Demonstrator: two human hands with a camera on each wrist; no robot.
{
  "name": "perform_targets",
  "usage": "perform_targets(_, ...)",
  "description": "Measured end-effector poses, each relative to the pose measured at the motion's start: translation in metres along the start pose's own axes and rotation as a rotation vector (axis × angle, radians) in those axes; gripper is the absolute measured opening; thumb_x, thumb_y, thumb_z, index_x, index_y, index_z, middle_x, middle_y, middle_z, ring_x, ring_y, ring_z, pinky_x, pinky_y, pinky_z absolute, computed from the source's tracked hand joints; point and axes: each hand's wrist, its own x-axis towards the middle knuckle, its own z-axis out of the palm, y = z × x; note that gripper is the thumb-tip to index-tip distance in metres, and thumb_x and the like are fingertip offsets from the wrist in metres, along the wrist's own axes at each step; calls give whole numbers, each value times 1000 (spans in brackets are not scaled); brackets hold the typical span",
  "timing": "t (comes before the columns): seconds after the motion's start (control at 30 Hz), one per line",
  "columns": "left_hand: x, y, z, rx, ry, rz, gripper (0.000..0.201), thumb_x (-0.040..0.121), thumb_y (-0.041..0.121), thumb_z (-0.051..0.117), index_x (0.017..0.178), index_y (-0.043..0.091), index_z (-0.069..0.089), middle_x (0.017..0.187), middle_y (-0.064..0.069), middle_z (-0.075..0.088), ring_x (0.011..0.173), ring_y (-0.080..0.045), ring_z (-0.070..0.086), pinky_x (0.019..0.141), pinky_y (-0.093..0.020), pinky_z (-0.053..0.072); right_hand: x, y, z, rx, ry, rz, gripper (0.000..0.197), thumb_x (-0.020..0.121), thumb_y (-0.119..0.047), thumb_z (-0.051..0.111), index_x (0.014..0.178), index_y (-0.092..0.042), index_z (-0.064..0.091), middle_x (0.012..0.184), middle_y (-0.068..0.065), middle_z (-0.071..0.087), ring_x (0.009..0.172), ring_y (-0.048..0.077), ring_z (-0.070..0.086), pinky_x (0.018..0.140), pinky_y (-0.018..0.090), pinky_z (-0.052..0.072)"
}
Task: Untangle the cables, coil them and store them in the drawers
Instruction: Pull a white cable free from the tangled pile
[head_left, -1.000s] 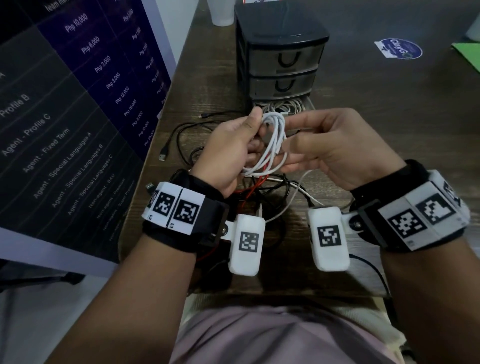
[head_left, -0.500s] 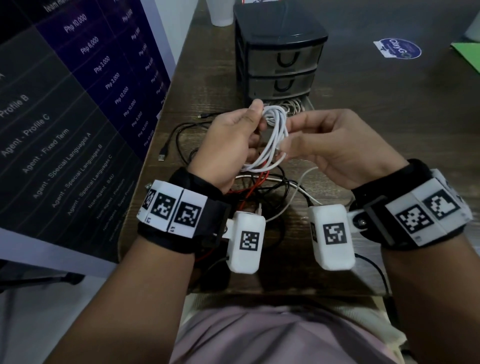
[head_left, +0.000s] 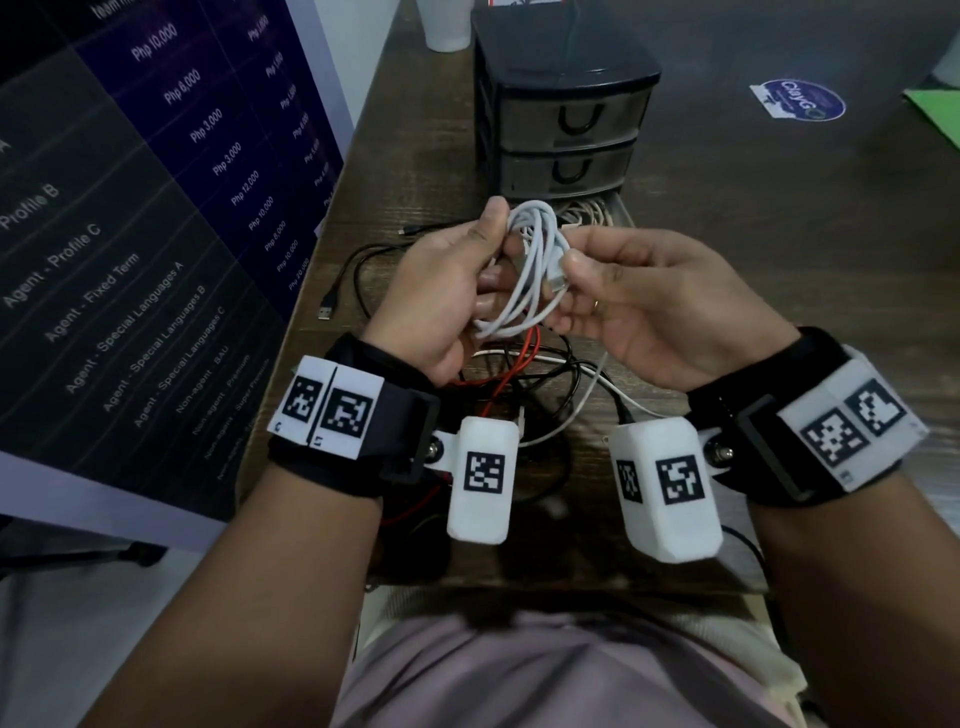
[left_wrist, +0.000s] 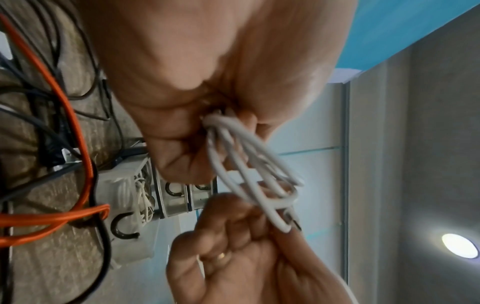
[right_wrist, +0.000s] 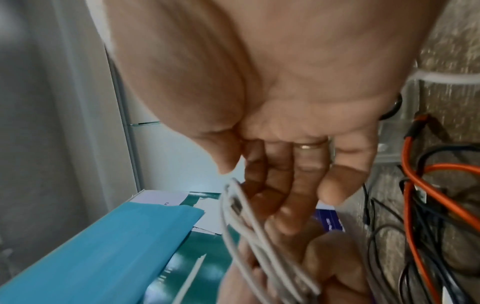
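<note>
Above the table, a coiled white cable (head_left: 530, 270) hangs between both hands. My left hand (head_left: 447, 280) grips the coil's left side, thumb up over the top of the loops. From the right, my right hand (head_left: 639, 296) pinches the coil near its plug end (head_left: 558, 280). The left wrist view has the loops (left_wrist: 249, 164) running out of my left fist to the right hand's fingers (left_wrist: 246, 209). A tangle of black, red and white cables (head_left: 519, 374) lies on the table under the hands. Behind them stands the black drawer unit (head_left: 566, 88), its bottom drawer (head_left: 621, 210) pulled out with pale cables inside.
A black USB cable (head_left: 332, 306) trails left toward the table's edge. Along the left side leans a dark printed board (head_left: 130, 234). A white cup (head_left: 447, 26) stands beside the drawer unit. Far right lie a blue sticker (head_left: 800, 101) and a green sheet (head_left: 935, 111).
Both hands have risen a little toward the drawers with the coil. My right hand has turned more palm-up and its pinch has shifted along the coil's right side.
</note>
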Motion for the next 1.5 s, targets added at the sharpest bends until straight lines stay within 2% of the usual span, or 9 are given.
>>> perform_targets(0.07, -1, 2, 2, 4, -35, 11, 36, 105, 32, 41, 80, 10, 53, 54, 3, 33, 39, -4, 27, 40, -16, 24, 4, 2, 2, -20, 94, 38, 49, 98, -29, 48, 124, 12, 56, 120, 33, 60, 107, 52, 57, 98, 55, 46)
perform_targets(0.17, -4, 2, 5, 77, -62, 59, 37, 106, 30, 40, 75, 11, 50, 56, 2, 31, 41, -4, 27, 38, -15, 24, 10, 2, 5, -51, 175, 50, 46, 98, -38, 48, 103, 2, 70, 106, 26, 68, 101, 43, 63, 100, 59, 45)
perform_targets(0.37, -7, 4, -3, 190, 96, 167, 34, 106, 27, 40, 86, 3, 52, 68, -17, 45, 36, -4, 46, 37, -13, 37, 12, 2, 2, -171, 49, 15, 25, 91, -31, 61, 98, -9, 73, 91, 6, 72, 80, 17, 59, 67, 24, 43)
perform_targets(0.47, -8, 5, -2, 172, 101, 158, 34, 106, 27, 39, 86, 3, 52, 62, -9, 43, 34, -3, 45, 37, -13, 37, 12, 5, 4, -127, 51, -24, 15, 87, -21, 61, 91, -13, 72, 81, 0, 70, 73, 12, 56, 64, 22, 40)
perform_targets(0.6, -8, 6, 0, 124, 82, 120, 33, 106, 28, 38, 89, 3, 52, 51, 0, 45, 33, -1, 43, 36, -13, 35, 11, 2, 9, 25, 87, -26, 32, 88, -18, 61, 116, -2, 63, 91, 6, 67, 70, 11, 57, 58, 17, 43)
perform_targets(0.73, -5, 0, -2, 165, 86, 124, 47, 106, 32, 39, 107, -11, 58, 75, -18, 47, 44, -9, 39, 40, -16, 33, 12, 4, 9, 163, 86, -17, 35, 89, -16, 59, 124, -8, 56, 107, 22, 55, 73, 17, 54, 65, 28, 36)
perform_targets(0.83, -4, -3, -1, 159, 80, 140, 44, 106, 32, 38, 98, -5, 62, 83, -21, 49, 44, -8, 44, 39, -15, 36, 11, 6, 6, 245, 71, -14, 24, 93, -15, 56, 117, -11, 57, 84, 9, 60, 67, 13, 54, 67, 29, 33)
perform_targets(1.1, -3, -5, -3, 83, 80, 167, 38, 107, 30, 37, 76, 13, 49, 51, 8, 36, 43, -4, 31, 41, -17, 28, 16, -4, 6, -292, 237, -104, 15, 101, -22, 53, 98, -18, 67, 64, -10, 64, 59, 3, 62, 57, 19, 40)
perform_targets(1.5, -7, -5, -5, 1, 66, 223, 36, 107, 27, 37, 76, 11, 48, 54, 9, 35, 49, -5, 30, 43, -17, 28, 29, -33, -10, -604, 313, -171, 13, 93, -22, 66, 87, -24, 77, 71, -2, 71, 63, 6, 58, 53, 10, 41)
